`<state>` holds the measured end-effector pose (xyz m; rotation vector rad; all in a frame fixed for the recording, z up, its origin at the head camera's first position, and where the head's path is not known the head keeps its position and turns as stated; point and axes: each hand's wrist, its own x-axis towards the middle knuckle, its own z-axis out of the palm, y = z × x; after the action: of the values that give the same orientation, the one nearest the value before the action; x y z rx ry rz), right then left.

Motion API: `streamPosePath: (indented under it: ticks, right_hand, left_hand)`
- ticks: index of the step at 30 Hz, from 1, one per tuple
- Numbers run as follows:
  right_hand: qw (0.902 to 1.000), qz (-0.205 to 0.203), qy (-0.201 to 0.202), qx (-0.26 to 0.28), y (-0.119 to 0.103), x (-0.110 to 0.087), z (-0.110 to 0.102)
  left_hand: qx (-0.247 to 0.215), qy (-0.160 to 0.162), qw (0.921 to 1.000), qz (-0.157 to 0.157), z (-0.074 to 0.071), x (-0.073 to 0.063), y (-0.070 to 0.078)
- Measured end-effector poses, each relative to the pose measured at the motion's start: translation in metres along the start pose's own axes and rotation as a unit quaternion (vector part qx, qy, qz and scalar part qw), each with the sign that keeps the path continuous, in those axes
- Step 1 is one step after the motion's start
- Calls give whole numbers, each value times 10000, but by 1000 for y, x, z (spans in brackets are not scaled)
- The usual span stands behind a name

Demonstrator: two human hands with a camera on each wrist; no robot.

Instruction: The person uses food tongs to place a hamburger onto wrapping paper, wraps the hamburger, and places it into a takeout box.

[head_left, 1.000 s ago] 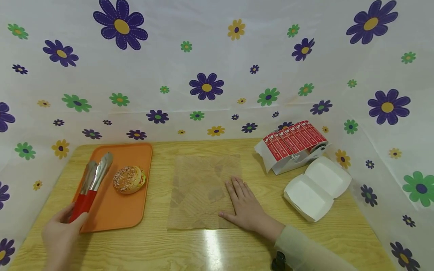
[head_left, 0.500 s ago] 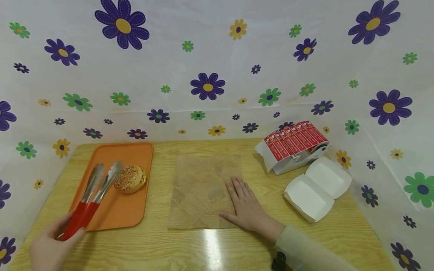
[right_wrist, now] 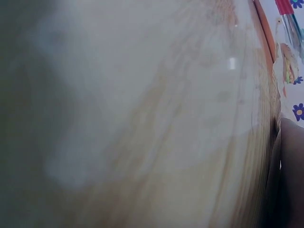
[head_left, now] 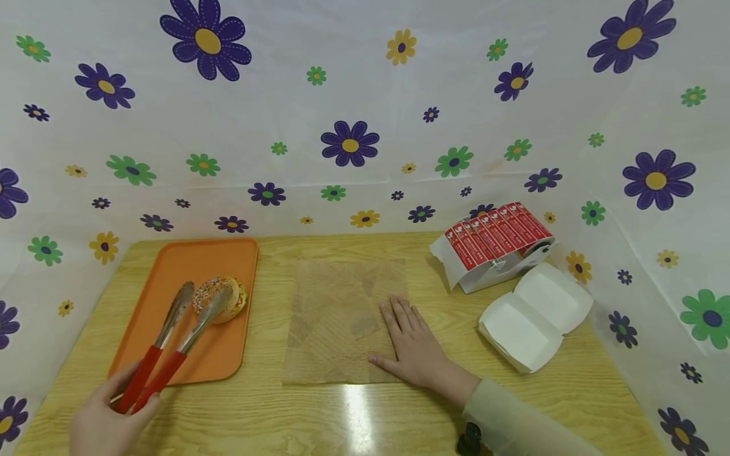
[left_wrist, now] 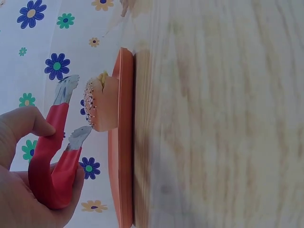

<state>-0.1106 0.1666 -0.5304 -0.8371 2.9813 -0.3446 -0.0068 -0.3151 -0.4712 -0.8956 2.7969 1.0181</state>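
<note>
My left hand (head_left: 111, 408) grips the red handles of metal-tipped tongs (head_left: 149, 373), thumb on one side and fingers on the other. The tongs' arms stand spread apart, their tips reaching over a sesame-topped burger (head_left: 205, 292). In the left wrist view, the tips hang beside the seeded top of the burger (left_wrist: 102, 107), which sits on an orange tray (left_wrist: 124, 156). My right hand (head_left: 413, 348) lies flat, fingers spread, on the right edge of a square sheet of printed brown paper (head_left: 333, 316).
An open white clamshell box (head_left: 525, 323) stands right of my right hand. Behind it is a white carton (head_left: 496, 275) with a row of red-and-white packets (head_left: 496, 234). A flowered cloth (head_left: 296, 114) rises behind and beside the wooden table (head_left: 274, 418).
The tongs have spread from nearly closed, and their tips have swung right and lower, over the burger. My right hand has stayed put on the paper.
</note>
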Motion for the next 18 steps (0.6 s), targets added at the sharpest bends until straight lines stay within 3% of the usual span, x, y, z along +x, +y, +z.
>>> streamPosePath:
  ticks: [11, 18]
  right_hand:
    - [10000, -10, 37, 84, 1, 0, 1]
    - [9999, 67, -103, 52, -1, 1, -2]
  left_hand:
    - [103, 100, 9998, 139, 2, -5, 4]
    - [98, 562, 9972, 476, 9, -11, 3]
